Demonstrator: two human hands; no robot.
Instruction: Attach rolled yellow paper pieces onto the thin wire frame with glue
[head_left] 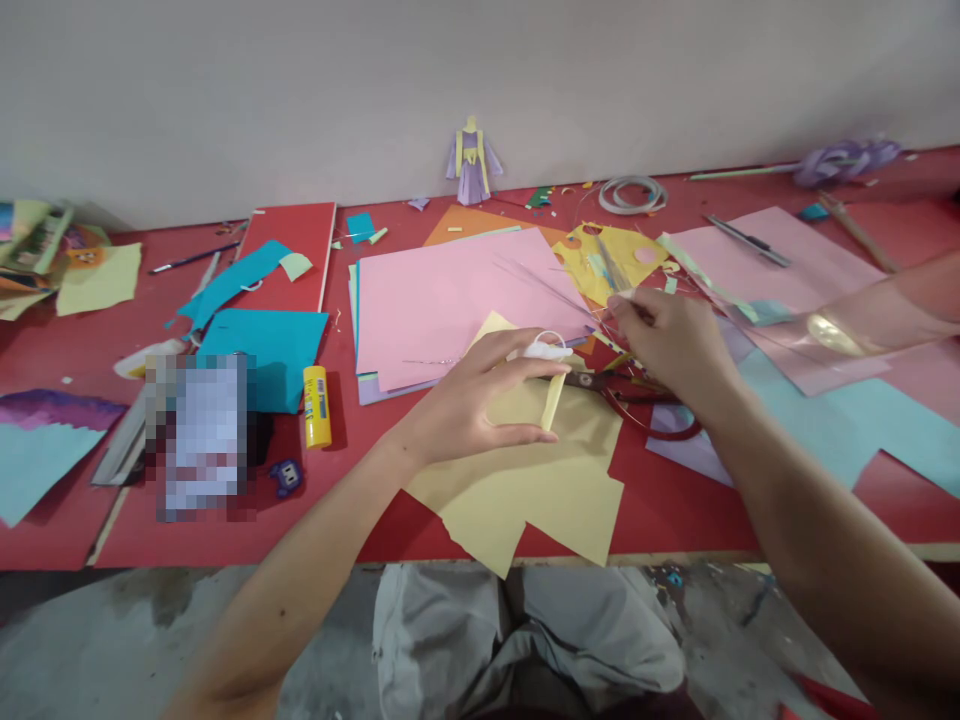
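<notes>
My left hand is closed, with a narrow folded strip of pale yellow paper between thumb and fingers. Across its upper fingers lies a small white plastic piece with a thin loop. To the right, my right hand pinches with thumb and forefinger; a bit of white shows at the tips, too small to name. Scissors with reddish handles lie between the hands, partly under my right wrist. Beneath my left hand is a pale yellow sheet with a notched front edge.
Pink sheets are stacked ahead, beside a yellow paper scrap with holes. A paper doll leans on the wall. A yellow glue stick and blue paper lie left. A craft knife rests on pink paper at right.
</notes>
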